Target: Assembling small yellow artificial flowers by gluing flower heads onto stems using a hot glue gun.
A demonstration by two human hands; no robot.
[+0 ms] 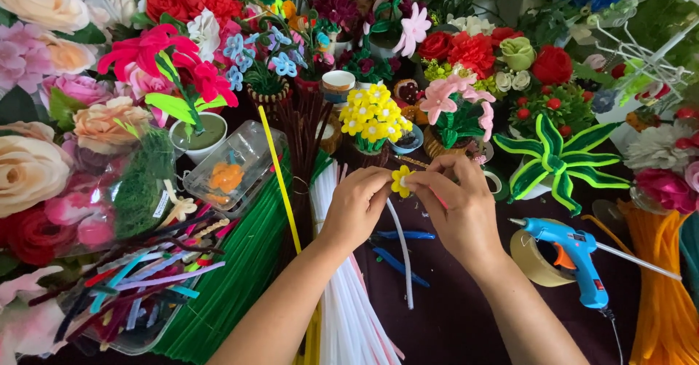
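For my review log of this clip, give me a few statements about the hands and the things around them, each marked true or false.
1. Both hands, left hand and right hand, pinch a small yellow flower. True.
2. The blue glue gun is in the right hand. False: it lies on the table, right of that hand.
3. A white stem hangs below the flower. True.
4. The green pipe cleaners lie right of the glue gun. False: they lie left of the hands.
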